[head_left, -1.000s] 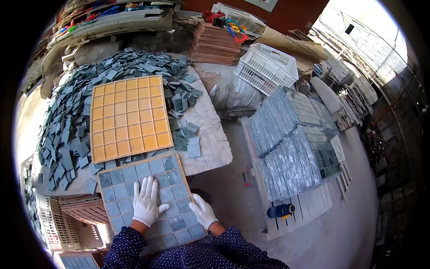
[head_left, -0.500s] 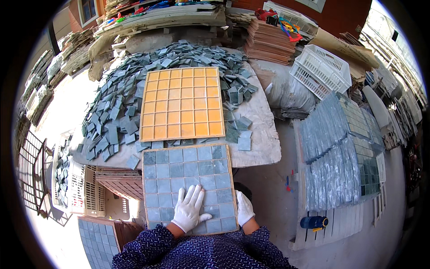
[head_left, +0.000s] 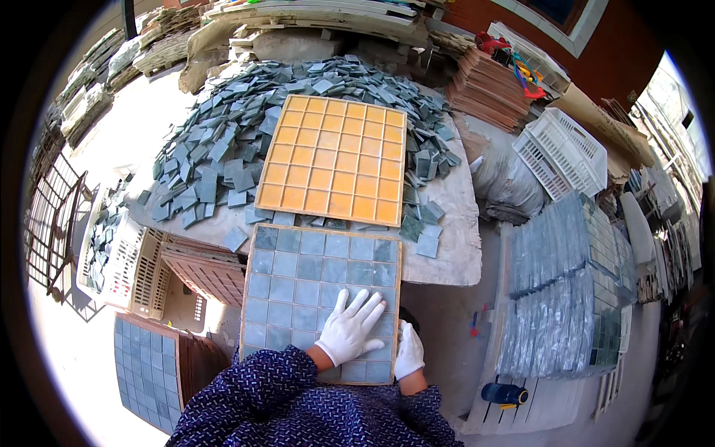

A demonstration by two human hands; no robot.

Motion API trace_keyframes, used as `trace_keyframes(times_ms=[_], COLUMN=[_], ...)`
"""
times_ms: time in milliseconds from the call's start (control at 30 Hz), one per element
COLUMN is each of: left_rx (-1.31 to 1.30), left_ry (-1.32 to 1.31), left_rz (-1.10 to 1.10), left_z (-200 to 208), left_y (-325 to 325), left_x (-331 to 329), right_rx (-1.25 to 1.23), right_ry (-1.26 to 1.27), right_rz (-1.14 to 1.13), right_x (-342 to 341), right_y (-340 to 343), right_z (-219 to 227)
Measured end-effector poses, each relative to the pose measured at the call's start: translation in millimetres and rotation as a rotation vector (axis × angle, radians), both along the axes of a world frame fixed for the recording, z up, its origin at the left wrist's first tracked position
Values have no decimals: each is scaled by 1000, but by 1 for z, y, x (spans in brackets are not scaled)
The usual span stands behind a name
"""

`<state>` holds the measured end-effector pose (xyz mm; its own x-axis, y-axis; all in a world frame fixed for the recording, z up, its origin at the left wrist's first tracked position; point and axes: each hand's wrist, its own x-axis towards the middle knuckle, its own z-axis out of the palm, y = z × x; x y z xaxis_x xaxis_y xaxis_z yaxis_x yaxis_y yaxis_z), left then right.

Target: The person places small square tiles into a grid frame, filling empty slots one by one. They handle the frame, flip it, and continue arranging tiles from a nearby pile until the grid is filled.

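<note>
A wooden-framed tray [head_left: 287, 264] filled with rows of square grey-green stone tiles leans close to my body, below the table's near edge. My left hand [head_left: 350, 325], in a white glove, lies flat on its tiles with the fingers spread, near the right side. At the tray's right edge is my right hand [head_left: 409, 352], also gloved, gripping the frame with its fingers close together; part of them is hidden. Just beyond, an orange grid tray [head_left: 332, 160] with bare square cells rests on the table among loose tiles.
Loose tiles [head_left: 212, 153] are heaped over the table [head_left: 456, 253]. Wrapped tile stacks [head_left: 547, 290] stand at right with a dark blue bottle [head_left: 500, 394]. A white crate [head_left: 141, 272] of tiles and another tiled tray [head_left: 147, 369] are at left; brown trays [head_left: 488, 86] are stacked behind.
The view has turned, shifting and tilting the scene. My left hand has slid right across the tiles, closer to my right hand, which stays at the tray's right edge.
</note>
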<state>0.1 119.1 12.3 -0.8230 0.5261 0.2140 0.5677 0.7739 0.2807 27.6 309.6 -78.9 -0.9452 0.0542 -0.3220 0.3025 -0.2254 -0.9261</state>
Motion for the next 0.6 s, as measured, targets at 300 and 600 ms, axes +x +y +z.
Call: trace_keyframes(times_ms=[300, 600], left_rx=[-44, -70], left_ry=[-18, -131], left_rz=[-92, -283], left_z=[-3, -12], left_y=[-9, -50], left_x=[9, 52], right_rx=[-46, 523], right_ry=[-29, 82], right_rz=[-41, 267], right_x=[2, 18], right_y=[-12, -4], right_z=[31, 43])
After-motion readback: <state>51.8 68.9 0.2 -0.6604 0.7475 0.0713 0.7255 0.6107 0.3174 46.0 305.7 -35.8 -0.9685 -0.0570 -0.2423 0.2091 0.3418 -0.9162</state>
